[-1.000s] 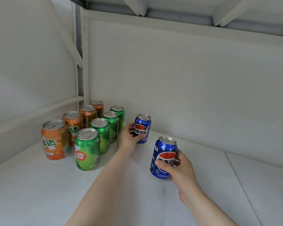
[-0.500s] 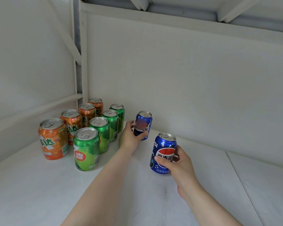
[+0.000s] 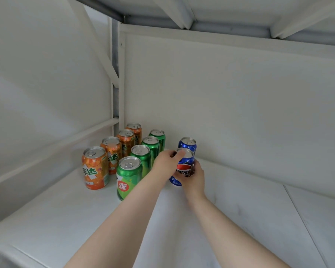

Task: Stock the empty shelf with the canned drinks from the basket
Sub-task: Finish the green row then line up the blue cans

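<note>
On the white shelf [image 3: 249, 206] a blue cola can [image 3: 184, 168] stands upright, gripped low on its right side by my right hand [image 3: 194, 177]. My left hand [image 3: 165, 161] holds the same can at its upper left, thumb lying on the rim. Right behind it, a second blue cola can [image 3: 188, 145] stands free against the back wall. To the left stand a row of several green cans [image 3: 129, 176] and a row of several orange cans [image 3: 95, 168], all upright. No basket is in view.
The white back panel [image 3: 240, 113] closes the shelf behind the cans. A side rail [image 3: 52, 147] runs along the left. The underside of the upper shelf [image 3: 220, 14] hangs overhead. Bare shelf surface lies to the right and in front.
My left hand let go of the back blue can and came onto the front one. My right hand slid the front blue can back, directly in front of the rear can.
</note>
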